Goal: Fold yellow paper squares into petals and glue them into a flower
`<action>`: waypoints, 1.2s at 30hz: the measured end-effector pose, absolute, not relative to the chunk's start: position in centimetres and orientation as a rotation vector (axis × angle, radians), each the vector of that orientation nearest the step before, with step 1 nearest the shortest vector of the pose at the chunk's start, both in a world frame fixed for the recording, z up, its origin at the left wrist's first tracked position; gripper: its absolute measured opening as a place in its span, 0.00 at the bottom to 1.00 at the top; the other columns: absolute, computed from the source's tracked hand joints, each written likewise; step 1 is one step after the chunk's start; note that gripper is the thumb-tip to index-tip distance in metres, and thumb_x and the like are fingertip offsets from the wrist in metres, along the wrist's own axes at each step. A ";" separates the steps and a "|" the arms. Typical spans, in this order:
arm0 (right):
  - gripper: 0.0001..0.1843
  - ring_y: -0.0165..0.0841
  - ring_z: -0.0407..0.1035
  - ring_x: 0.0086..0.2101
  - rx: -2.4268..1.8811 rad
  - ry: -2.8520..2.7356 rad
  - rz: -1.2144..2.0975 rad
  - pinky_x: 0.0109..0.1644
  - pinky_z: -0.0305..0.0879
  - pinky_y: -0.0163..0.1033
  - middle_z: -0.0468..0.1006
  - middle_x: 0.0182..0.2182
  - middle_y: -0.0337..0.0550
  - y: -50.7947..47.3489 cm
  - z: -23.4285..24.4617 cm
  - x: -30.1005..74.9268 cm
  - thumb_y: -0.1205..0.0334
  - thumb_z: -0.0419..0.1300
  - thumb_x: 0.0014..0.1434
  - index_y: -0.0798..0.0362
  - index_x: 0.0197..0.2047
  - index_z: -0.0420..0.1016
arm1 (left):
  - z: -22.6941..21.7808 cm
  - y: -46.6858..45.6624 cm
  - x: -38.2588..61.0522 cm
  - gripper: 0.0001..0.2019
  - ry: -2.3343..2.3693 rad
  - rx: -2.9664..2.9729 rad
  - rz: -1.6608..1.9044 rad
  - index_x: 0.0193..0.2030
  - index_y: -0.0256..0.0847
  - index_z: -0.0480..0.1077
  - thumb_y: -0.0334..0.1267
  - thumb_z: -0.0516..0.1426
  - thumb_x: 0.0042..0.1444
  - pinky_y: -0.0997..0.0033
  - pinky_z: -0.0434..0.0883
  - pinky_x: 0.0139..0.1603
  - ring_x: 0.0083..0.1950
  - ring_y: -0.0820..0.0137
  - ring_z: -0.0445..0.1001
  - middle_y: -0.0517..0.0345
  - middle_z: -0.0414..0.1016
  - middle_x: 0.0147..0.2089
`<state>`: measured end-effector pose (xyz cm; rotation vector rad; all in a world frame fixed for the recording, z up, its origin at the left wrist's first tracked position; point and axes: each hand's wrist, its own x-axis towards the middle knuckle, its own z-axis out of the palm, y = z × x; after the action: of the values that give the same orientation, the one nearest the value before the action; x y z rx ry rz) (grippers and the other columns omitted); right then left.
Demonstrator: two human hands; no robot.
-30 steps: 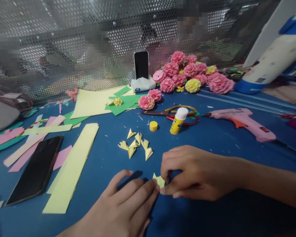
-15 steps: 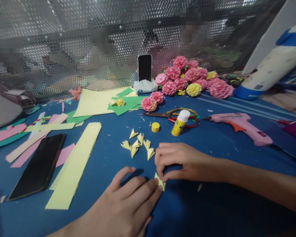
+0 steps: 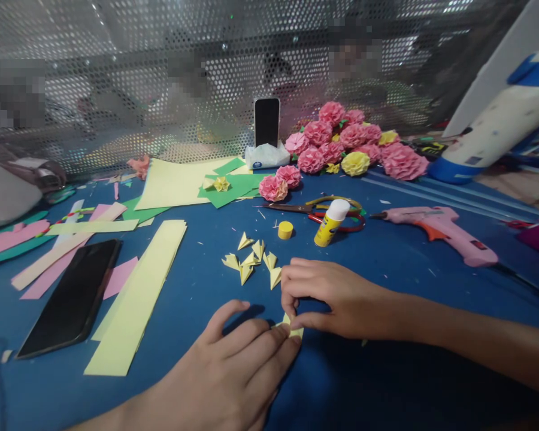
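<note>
A small folded piece of yellow paper [image 3: 297, 331] lies on the blue table between my hands. My left hand [image 3: 238, 365] comes from the lower left, its fingertips pressing the paper down; its thumb is mostly hidden. From the right, my right hand [image 3: 323, 293] pinches the paper's upper edge between thumb and fingers, which cover part of it. Just beyond the hands sits a cluster of small folded yellow paper petals [image 3: 250, 259]. Behind them stand a yellow glue stick [image 3: 327, 228] without its cap and the yellow cap [image 3: 285, 230].
Scissors [image 3: 291, 208] and a pink glue gun [image 3: 444, 227] lie farther back. Pink paper flowers [image 3: 317, 133] are heaped beyond. At left are yellow paper strips [image 3: 137, 299] and a dark phone [image 3: 72, 299]. Another phone [image 3: 266, 121] stands against perforated metal [image 3: 139, 78].
The yellow paper piece has shifted or turned slightly under my fingers, and less of it shows. My right thumb has moved slightly over it. The view has shifted a little.
</note>
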<state>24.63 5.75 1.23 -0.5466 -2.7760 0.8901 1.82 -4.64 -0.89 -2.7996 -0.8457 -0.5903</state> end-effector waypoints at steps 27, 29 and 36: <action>0.04 0.33 0.66 0.38 -0.708 -2.607 0.907 0.43 0.60 0.38 0.74 0.37 0.38 5.2 0.3 24.8 0.68 0.61 0.63 0.51 0.39 0.70 | -0.7 -4.4 1.7 0.18 -0.772 -2.788 -0.438 0.63 0.39 0.70 0.39 0.50 0.70 0.57 0.43 0.74 0.61 0.65 0.66 0.61 0.71 0.66; 0.05 0.31 0.66 0.36 -0.738 -2.556 0.961 0.42 0.61 0.36 0.73 0.36 0.37 5.2 0.3 24.8 0.70 0.62 0.61 0.52 0.39 0.70 | -0.9 -4.5 1.8 0.19 -0.805 -2.794 -0.473 0.64 0.38 0.69 0.38 0.51 0.70 0.57 0.38 0.75 0.60 0.66 0.67 0.60 0.72 0.65; 0.04 0.28 0.66 0.33 -0.741 -2.409 1.089 0.39 0.62 0.33 0.74 0.35 0.36 5.2 0.6 24.9 0.70 0.61 0.61 0.53 0.39 0.71 | -0.3 -4.5 2.1 0.16 -0.942 -2.794 -0.507 0.60 0.44 0.72 0.40 0.55 0.67 0.55 0.39 0.74 0.57 0.66 0.71 0.62 0.74 0.63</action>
<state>24.94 5.23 0.57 -0.7414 -2.4086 1.0891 2.05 -4.51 -0.34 -2.7941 -0.9423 -0.5073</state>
